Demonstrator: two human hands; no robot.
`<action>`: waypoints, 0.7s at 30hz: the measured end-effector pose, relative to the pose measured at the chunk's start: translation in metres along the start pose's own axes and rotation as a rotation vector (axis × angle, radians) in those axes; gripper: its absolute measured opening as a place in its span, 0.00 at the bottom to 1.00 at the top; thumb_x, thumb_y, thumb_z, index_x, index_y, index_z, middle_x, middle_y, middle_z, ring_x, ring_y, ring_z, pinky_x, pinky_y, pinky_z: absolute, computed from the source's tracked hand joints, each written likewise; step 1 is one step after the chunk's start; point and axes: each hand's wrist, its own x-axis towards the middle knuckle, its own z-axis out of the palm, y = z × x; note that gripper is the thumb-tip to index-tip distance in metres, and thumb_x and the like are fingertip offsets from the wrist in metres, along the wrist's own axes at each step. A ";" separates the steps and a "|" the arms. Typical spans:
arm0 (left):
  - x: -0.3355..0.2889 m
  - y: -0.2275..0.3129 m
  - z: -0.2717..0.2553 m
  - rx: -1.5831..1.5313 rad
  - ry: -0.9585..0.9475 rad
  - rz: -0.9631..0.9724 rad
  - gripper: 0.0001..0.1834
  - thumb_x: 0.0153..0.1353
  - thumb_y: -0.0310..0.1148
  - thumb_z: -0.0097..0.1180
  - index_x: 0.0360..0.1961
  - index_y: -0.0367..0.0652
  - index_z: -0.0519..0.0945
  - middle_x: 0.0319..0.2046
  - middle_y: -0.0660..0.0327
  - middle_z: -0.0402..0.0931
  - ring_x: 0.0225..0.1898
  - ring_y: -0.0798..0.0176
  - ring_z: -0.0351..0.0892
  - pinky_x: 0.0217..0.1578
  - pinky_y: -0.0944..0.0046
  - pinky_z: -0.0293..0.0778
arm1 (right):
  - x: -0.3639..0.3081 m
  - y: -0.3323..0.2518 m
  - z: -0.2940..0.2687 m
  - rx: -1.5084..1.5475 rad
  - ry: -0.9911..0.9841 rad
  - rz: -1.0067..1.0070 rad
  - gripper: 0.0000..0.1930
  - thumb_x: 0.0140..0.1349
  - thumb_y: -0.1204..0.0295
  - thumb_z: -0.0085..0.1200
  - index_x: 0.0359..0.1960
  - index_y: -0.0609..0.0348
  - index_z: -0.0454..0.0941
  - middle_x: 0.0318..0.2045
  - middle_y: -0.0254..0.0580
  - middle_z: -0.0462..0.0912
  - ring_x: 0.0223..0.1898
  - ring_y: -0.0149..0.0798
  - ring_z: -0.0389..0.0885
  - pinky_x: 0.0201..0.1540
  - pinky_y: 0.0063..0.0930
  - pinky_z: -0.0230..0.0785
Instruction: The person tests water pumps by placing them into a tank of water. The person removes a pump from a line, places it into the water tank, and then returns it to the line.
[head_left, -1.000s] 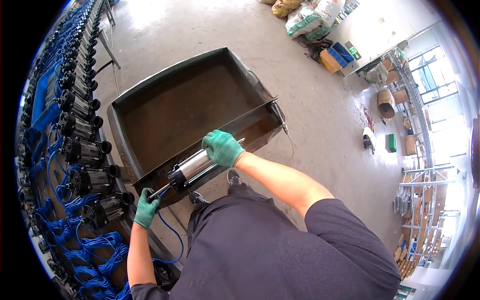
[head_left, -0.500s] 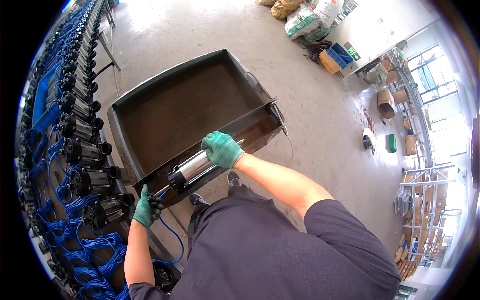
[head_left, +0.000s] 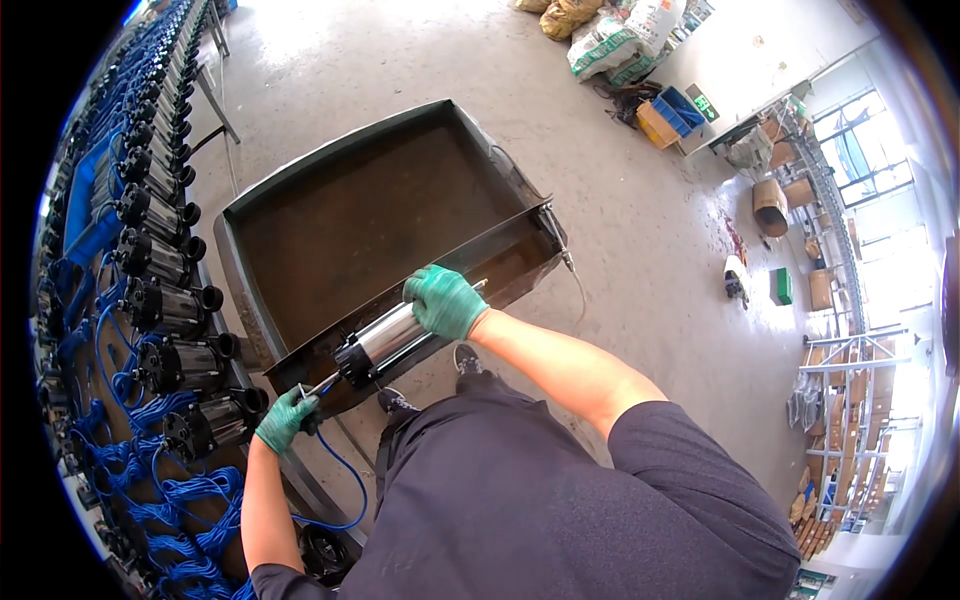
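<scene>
A shiny metal cylinder pump (head_left: 385, 336) with a black ribbed end (head_left: 355, 364) lies aslant over the near trough of the metal tank (head_left: 228, 270). My right hand (head_left: 447, 303), in a green glove, is closed over the cylinder's far end. From the pump's black end, a thin metal rod (head_left: 324, 385) runs toward my left hand (head_left: 285, 421), also gloved in green. That hand is closed around a fitting at the rod's end, beside the tank's near left corner; its fingers partly hide the fitting. A blue cable (head_left: 358, 490) loops down just below my left hand.
On the left, a long bench holds a row of similar pumps (head_left: 185, 365), coiled blue cables (head_left: 190, 495) and a blue crate (head_left: 90, 200). Sacks (head_left: 605, 50) and a blue bin (head_left: 680, 110) stand at the far right. A hose (head_left: 580, 290) hangs off the tank's right corner.
My left hand has moved slightly down and left, and its raised thumb has folded in around the fitting. The right hand and the pump stay in place.
</scene>
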 end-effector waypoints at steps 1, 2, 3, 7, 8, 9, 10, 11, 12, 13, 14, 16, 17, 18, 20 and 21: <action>-0.002 0.010 -0.001 0.001 0.000 -0.001 0.19 0.68 0.42 0.68 0.53 0.43 0.79 0.31 0.64 0.79 0.27 0.68 0.79 0.26 0.64 0.75 | -0.001 0.001 0.000 0.001 0.001 0.001 0.03 0.56 0.73 0.59 0.33 0.55 0.80 0.33 0.44 0.83 0.39 0.52 0.82 0.44 0.46 0.77; -0.003 0.021 -0.001 0.098 -0.032 -0.020 0.17 0.68 0.40 0.68 0.50 0.43 0.80 0.30 0.64 0.79 0.27 0.68 0.78 0.27 0.65 0.74 | -0.001 0.001 -0.001 0.005 -0.007 0.001 0.03 0.56 0.73 0.59 0.33 0.55 0.81 0.33 0.44 0.83 0.39 0.52 0.82 0.44 0.46 0.77; -0.003 0.029 -0.001 0.195 -0.065 -0.039 0.14 0.67 0.39 0.68 0.47 0.43 0.82 0.29 0.65 0.78 0.28 0.69 0.77 0.28 0.65 0.74 | -0.002 0.003 -0.002 0.008 -0.015 0.003 0.03 0.56 0.73 0.59 0.33 0.55 0.81 0.33 0.44 0.83 0.40 0.52 0.82 0.45 0.46 0.77; 0.013 0.010 0.006 0.467 -0.015 0.216 0.10 0.65 0.33 0.69 0.43 0.41 0.84 0.29 0.69 0.78 0.29 0.72 0.74 0.32 0.67 0.73 | -0.004 0.004 -0.010 0.008 -0.026 0.018 0.04 0.56 0.73 0.59 0.33 0.55 0.81 0.34 0.44 0.83 0.40 0.53 0.82 0.45 0.46 0.77; 0.014 -0.002 0.010 0.459 0.078 0.249 0.08 0.64 0.30 0.69 0.42 0.40 0.84 0.30 0.73 0.77 0.31 0.75 0.71 0.34 0.69 0.72 | -0.004 0.003 -0.010 0.012 -0.013 0.017 0.03 0.56 0.74 0.59 0.32 0.55 0.81 0.33 0.44 0.83 0.39 0.53 0.83 0.45 0.47 0.77; 0.008 -0.015 0.012 0.558 0.206 0.299 0.12 0.63 0.33 0.71 0.43 0.39 0.84 0.29 0.62 0.84 0.30 0.65 0.81 0.35 0.60 0.78 | 0.001 -0.001 -0.006 0.027 -0.007 0.009 0.03 0.55 0.74 0.58 0.32 0.55 0.81 0.33 0.44 0.83 0.39 0.53 0.83 0.45 0.47 0.78; 0.010 -0.023 0.014 0.794 0.346 0.403 0.12 0.61 0.33 0.71 0.43 0.40 0.85 0.30 0.57 0.85 0.31 0.57 0.84 0.36 0.56 0.79 | 0.005 -0.002 -0.005 0.038 -0.018 -0.004 0.03 0.55 0.74 0.58 0.32 0.55 0.81 0.33 0.44 0.83 0.39 0.53 0.83 0.45 0.47 0.78; 0.005 -0.031 0.018 1.031 0.501 0.490 0.12 0.60 0.33 0.71 0.43 0.42 0.85 0.31 0.53 0.86 0.33 0.49 0.86 0.36 0.52 0.80 | 0.009 -0.006 -0.003 -0.005 -0.009 0.002 0.03 0.54 0.75 0.57 0.30 0.55 0.81 0.32 0.45 0.83 0.38 0.53 0.83 0.44 0.46 0.78; 0.008 -0.039 0.016 1.115 0.589 0.659 0.11 0.56 0.31 0.71 0.41 0.47 0.85 0.32 0.47 0.82 0.34 0.40 0.83 0.34 0.48 0.77 | 0.012 -0.010 -0.001 -0.033 -0.001 0.003 0.03 0.53 0.76 0.56 0.29 0.55 0.81 0.31 0.46 0.83 0.38 0.53 0.83 0.44 0.46 0.78; 0.013 -0.041 0.018 1.133 0.645 0.794 0.11 0.55 0.32 0.71 0.40 0.47 0.84 0.30 0.48 0.82 0.32 0.39 0.82 0.32 0.44 0.76 | 0.012 -0.008 -0.001 -0.098 -0.003 -0.019 0.04 0.50 0.77 0.55 0.26 0.55 0.82 0.30 0.48 0.83 0.36 0.53 0.84 0.42 0.46 0.79; 0.013 -0.031 0.024 1.159 0.633 0.776 0.11 0.55 0.32 0.70 0.39 0.46 0.84 0.30 0.48 0.82 0.32 0.37 0.82 0.32 0.44 0.76 | 0.007 -0.002 -0.002 -0.111 0.021 -0.028 0.04 0.49 0.76 0.55 0.27 0.55 0.81 0.29 0.48 0.83 0.34 0.54 0.83 0.41 0.47 0.79; 0.013 -0.019 0.023 1.190 0.558 0.593 0.15 0.59 0.41 0.71 0.40 0.44 0.83 0.30 0.47 0.82 0.32 0.37 0.81 0.33 0.44 0.76 | -0.002 0.010 0.004 -0.076 0.049 -0.041 0.06 0.49 0.74 0.57 0.30 0.55 0.77 0.29 0.48 0.80 0.34 0.54 0.82 0.39 0.47 0.78; 0.012 -0.018 0.019 1.179 0.528 0.544 0.19 0.61 0.47 0.71 0.40 0.43 0.83 0.28 0.47 0.81 0.30 0.39 0.82 0.33 0.45 0.76 | -0.003 0.013 0.006 -0.108 0.046 -0.055 0.06 0.50 0.74 0.56 0.31 0.55 0.76 0.30 0.49 0.79 0.36 0.53 0.82 0.39 0.47 0.78; 0.010 -0.020 0.009 1.004 0.425 0.437 0.23 0.63 0.53 0.69 0.40 0.42 0.83 0.26 0.50 0.81 0.27 0.46 0.81 0.30 0.49 0.76 | -0.003 0.012 0.008 -0.098 0.021 -0.066 0.05 0.52 0.73 0.56 0.31 0.55 0.76 0.31 0.49 0.79 0.37 0.53 0.81 0.39 0.47 0.78; 0.005 -0.003 0.004 0.493 0.247 0.049 0.29 0.66 0.61 0.64 0.40 0.41 0.83 0.24 0.55 0.81 0.23 0.60 0.79 0.25 0.57 0.75 | 0.001 0.009 0.008 -0.025 0.016 -0.047 0.04 0.54 0.74 0.55 0.32 0.56 0.77 0.32 0.49 0.80 0.37 0.54 0.81 0.42 0.48 0.77; -0.004 0.016 0.009 0.155 0.159 -0.234 0.31 0.67 0.64 0.62 0.40 0.41 0.83 0.24 0.59 0.81 0.22 0.67 0.78 0.23 0.62 0.74 | 0.000 0.009 0.007 -0.003 0.017 -0.032 0.04 0.54 0.74 0.54 0.32 0.56 0.78 0.32 0.48 0.81 0.38 0.54 0.81 0.43 0.48 0.77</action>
